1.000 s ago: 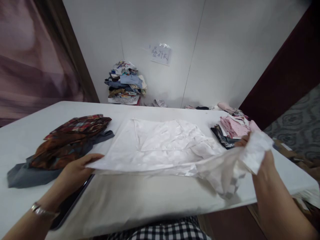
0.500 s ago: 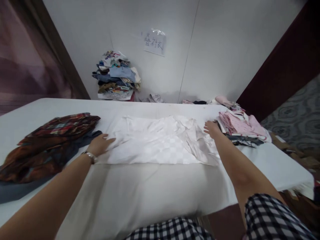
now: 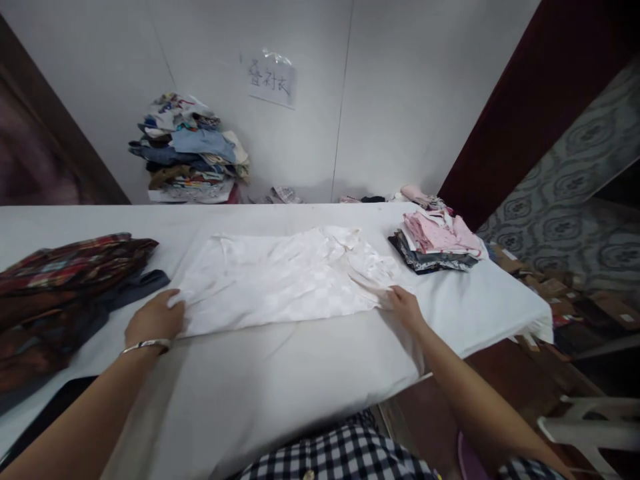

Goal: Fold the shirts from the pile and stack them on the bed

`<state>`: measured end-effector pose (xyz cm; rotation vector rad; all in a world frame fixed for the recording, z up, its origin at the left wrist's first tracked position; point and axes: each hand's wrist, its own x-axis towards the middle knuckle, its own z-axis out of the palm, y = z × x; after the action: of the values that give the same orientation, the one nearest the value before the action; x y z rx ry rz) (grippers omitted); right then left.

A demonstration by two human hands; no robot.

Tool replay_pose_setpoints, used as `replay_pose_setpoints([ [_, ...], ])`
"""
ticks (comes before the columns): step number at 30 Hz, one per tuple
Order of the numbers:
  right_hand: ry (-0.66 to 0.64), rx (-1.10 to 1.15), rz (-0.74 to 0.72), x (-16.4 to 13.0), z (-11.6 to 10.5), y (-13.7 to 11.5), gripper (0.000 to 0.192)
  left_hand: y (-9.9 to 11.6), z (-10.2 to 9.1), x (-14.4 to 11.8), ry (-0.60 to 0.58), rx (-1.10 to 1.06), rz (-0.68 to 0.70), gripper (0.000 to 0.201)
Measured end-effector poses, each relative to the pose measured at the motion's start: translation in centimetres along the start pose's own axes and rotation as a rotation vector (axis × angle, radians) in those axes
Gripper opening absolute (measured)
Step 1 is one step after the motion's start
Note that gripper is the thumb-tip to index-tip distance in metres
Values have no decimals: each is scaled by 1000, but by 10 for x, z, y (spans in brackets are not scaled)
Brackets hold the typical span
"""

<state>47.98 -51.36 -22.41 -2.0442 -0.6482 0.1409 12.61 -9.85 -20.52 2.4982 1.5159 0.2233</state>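
Note:
A white shirt with a faint checked sheen lies spread sideways across the white-covered table. Its left half is fairly smooth, while crumpled folds gather toward the right. At the left end, my left hand, with a bracelet at the wrist, has its fingers closed on the shirt's near corner. My right hand pinches the near right part of the fabric, close to the table's front edge. The fingertips of both hands are partly hidden by cloth.
Dark plaid and brown clothes lie at the left. A folded pile topped with pink sits at the right. Against the wall rises a tall clothes stack, below and left of a handwritten paper sign. A white stool stands lower right.
My right hand has come down and nearer from beside the pink pile and now grips the shirt. My left hand has closed on the left corner. The view has swung right.

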Motion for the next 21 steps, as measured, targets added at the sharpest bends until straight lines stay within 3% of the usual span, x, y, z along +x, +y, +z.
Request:
replay_pose_setpoints([
  [3, 63, -3, 188, 28, -13, 7, 32, 12, -17, -9, -30, 28, -199, 52],
  [6, 39, -58, 293, 39, -22, 11, 25, 15, -22, -20, -68, 38, -178, 53],
  [10, 29, -138, 254, 31, -25, 17, 25, 8, -16, -35, -89, 40, -184, 53],
  [16, -40, -537, 145, 18, -27, 29, 27, 9, -7, -48, -93, 64, -199, 53],
  [21, -9, -660, 126, 27, -32, 18, 32, 13, -8, -51, -2, 2, -236, 50],
])
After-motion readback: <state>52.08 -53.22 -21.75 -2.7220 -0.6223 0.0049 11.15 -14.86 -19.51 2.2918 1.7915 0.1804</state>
